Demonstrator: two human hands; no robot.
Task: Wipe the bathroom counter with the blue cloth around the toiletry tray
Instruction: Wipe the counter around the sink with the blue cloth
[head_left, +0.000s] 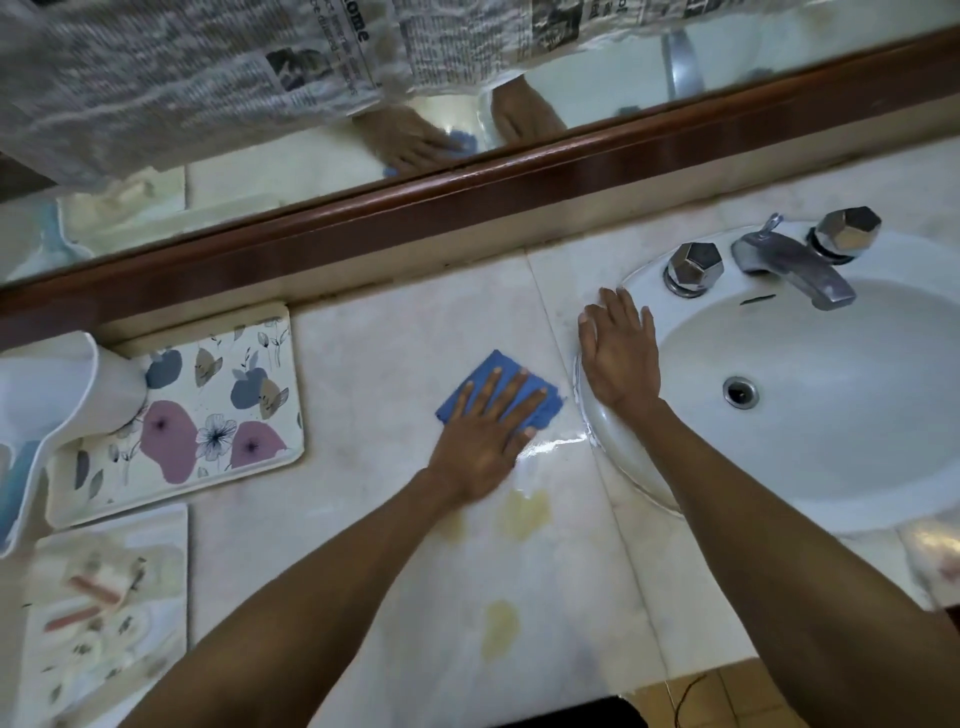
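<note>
My left hand (488, 431) presses flat on the folded blue cloth (485, 371), fingers spread, on the pale marble counter (395, 353) between the tray and the sink. The floral toiletry tray (208, 410) lies to the left, against the wooden mirror ledge. My right hand (618, 353) rests open, palm down, on the left rim of the white sink (841, 467), holding nothing. A wet shiny streak sits just right of the cloth. Yellowish stains (522, 514) mark the counter below my left hand.
A white curved container (62, 384) stands on the tray's left end. A second patterned tray (104, 618) with small items lies at the front left. The chrome faucet (795, 265) and two knobs stand behind the basin. A mirror (363, 104) with a wooden frame runs along the back.
</note>
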